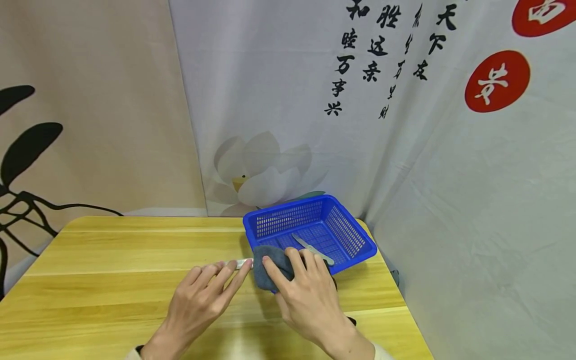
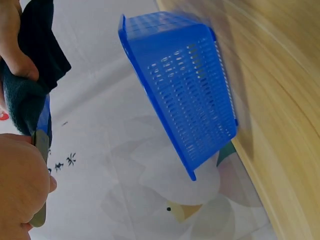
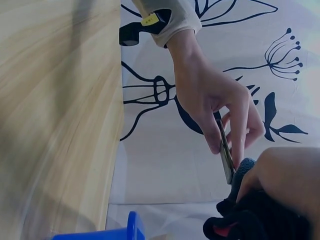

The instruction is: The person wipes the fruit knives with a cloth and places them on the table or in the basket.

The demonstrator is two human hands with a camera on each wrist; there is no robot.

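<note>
My left hand (image 1: 198,295) pinches a small knife (image 1: 243,263) by its handle between thumb and fingers, above the table. A dark grey cloth (image 1: 272,270) is bunched in my right hand (image 1: 310,290), wrapped against the blade end of that knife. In the left wrist view, a short bluish stretch of blade (image 2: 45,116) shows between the handle (image 2: 39,212) and the cloth (image 2: 27,97); the tip is hidden. Beyond the hands, a blue plastic basket (image 1: 355,235) holds another knife (image 1: 313,249), lying slanted on its bottom.
The basket stands at the far right of the wooden table (image 1: 112,275), close to its back and right edges. A printed fabric curtain (image 1: 270,75) hangs behind the table and along its right side.
</note>
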